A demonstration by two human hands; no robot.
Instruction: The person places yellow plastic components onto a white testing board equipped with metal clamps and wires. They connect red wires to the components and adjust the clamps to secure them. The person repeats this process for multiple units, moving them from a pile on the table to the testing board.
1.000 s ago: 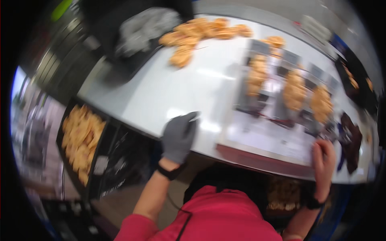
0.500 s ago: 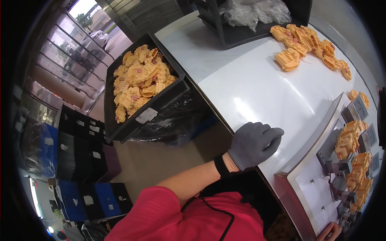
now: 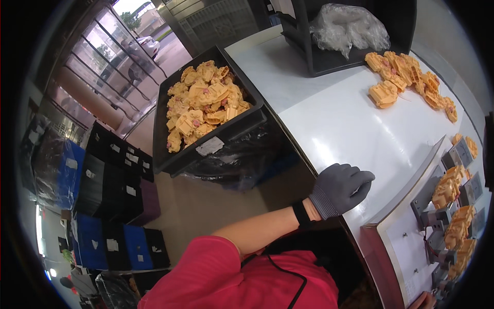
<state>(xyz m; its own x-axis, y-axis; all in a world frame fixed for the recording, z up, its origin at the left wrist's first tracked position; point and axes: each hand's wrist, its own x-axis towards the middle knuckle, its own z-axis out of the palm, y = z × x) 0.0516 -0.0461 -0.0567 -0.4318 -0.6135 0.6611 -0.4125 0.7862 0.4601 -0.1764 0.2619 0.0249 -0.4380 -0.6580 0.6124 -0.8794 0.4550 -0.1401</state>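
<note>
My left hand (image 3: 342, 189), in a grey glove, rests at the near edge of the white table (image 3: 329, 134). Its fingers are curled in towards the thumb, and nothing shows between them. At the lower right, the bare fingertips of my right hand (image 3: 423, 301) lie by the front edge of a raised white fixture board (image 3: 411, 247); most of that hand is out of the picture. Along the board, orange moulded plastic parts (image 3: 447, 186) sit on grey metal blocks (image 3: 440, 215).
A black crate (image 3: 242, 119) heaped with orange parts stands left of the table. At the far side are a black bin (image 3: 329, 66) with clear plastic bags (image 3: 350, 31) and a row of loose orange parts (image 3: 406, 72). Black and blue crates (image 3: 110, 190) are stacked at left.
The whole view has shifted, so things sit farther right and lower. My left hand stays curled at the table edge; less of my right hand shows.
</note>
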